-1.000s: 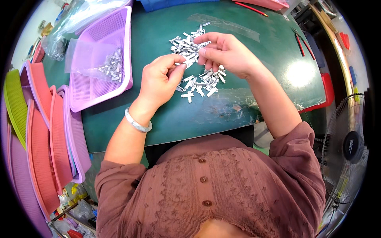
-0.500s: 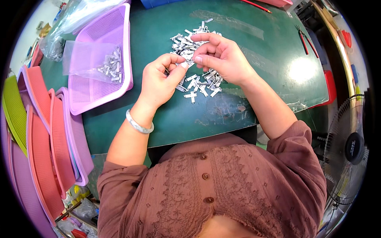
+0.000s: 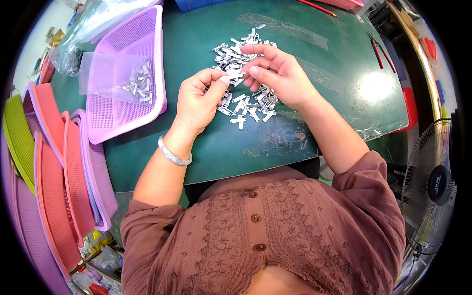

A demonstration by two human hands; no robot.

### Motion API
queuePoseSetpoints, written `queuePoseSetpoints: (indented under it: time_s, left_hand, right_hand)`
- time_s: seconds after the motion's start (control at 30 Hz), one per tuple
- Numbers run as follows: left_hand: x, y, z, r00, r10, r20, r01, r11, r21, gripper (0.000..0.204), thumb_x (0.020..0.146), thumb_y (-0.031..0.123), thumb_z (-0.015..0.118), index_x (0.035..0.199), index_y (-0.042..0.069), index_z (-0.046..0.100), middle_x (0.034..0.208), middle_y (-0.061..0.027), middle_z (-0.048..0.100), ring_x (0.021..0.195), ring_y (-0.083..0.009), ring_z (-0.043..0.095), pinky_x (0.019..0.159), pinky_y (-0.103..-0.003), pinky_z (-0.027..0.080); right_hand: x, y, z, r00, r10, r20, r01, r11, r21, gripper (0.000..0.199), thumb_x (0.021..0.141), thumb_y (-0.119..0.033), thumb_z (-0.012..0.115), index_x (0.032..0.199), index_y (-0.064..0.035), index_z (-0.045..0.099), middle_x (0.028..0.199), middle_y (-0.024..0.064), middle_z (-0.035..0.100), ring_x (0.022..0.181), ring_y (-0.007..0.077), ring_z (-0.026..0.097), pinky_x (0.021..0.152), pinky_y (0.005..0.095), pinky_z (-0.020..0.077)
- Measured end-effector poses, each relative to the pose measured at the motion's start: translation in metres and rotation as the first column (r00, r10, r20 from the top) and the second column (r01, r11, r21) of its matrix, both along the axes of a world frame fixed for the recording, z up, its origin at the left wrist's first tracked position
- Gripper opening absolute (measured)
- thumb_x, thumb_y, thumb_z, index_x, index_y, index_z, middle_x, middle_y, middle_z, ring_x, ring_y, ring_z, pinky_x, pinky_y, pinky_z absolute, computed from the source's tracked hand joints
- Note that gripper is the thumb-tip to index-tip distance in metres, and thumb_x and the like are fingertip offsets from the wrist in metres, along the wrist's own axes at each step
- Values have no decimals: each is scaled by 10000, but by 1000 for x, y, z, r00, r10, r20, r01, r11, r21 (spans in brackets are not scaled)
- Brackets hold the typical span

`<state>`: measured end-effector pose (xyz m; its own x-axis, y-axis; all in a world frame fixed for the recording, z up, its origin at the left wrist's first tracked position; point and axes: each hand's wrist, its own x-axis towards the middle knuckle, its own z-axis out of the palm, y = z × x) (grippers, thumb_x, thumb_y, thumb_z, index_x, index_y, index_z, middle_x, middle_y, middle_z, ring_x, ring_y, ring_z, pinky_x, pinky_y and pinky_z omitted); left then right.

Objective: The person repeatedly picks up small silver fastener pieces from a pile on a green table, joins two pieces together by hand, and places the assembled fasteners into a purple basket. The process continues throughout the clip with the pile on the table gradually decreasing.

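Silver, narrow metal piece [image 3: 238, 76] pinched in thumb and forefinger of left hand [image 3: 200, 98]; right hand [image 3: 281, 78] half open beside it, contact unclear; seemingly partway: loose silver heap [image 3: 227, 56] on green tabletop [image 3: 216, 162]; grey cluster [image 3: 141, 84] with clear plastic bag [image 3: 98, 73] in lilac mesh basket [image 3: 127, 126]

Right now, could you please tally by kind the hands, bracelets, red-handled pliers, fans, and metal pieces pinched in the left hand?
Left hand and right hand: 2
Bracelet: 1
Red-handled pliers: 1
Fan: 1
Pinched metal piece: 1
Total: 6
The pile of metal pieces overlaps too much to count and is left out.
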<state>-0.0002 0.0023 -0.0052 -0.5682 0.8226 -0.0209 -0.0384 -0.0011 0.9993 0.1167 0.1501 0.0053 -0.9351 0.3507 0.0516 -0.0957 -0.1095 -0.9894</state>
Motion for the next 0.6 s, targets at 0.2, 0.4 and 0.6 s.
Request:
queuePoseSetpoints:
  time_s: [0.2, 0.4, 0.6]
  left_hand:
    - [0, 3, -4, 996, 4, -86, -3, 1000, 14, 97, 842, 83, 561, 905, 16, 589, 619, 46, 499, 507, -18, 418, 453, -157, 325]
    - [1, 2, -5, 965, 27, -263, -19, 999, 31, 87, 824, 69, 576, 877, 2, 597, 646, 48, 507, 558, -13, 429, 497, -160, 344]
    - [4, 3, -4, 948, 54, -313, -36, 997, 62, 74, 795, 62, 594, 839, 3, 604, 620, 38, 516, 575, -21, 446, 527, -175, 375]
  right_hand:
    - [2, 1, -1, 1000, 5, -6, -6, 1000, -21, 387, 838, -21, 530, 1210, 8, 426, 879, 61, 598, 747, 117, 574, 645, 237, 483]
    - [2, 2, -1, 1000, 7, 25, -6, 1000, -30, 386, 836, -24, 534, 1208, -1, 433, 866, 50, 600, 745, 109, 577, 638, 231, 481]
    - [2, 3, -3, 999, 7, 46, -6, 1000, -13, 390, 826, -11, 528, 1205, 3, 435, 850, 51, 604, 733, 107, 575, 634, 229, 477]
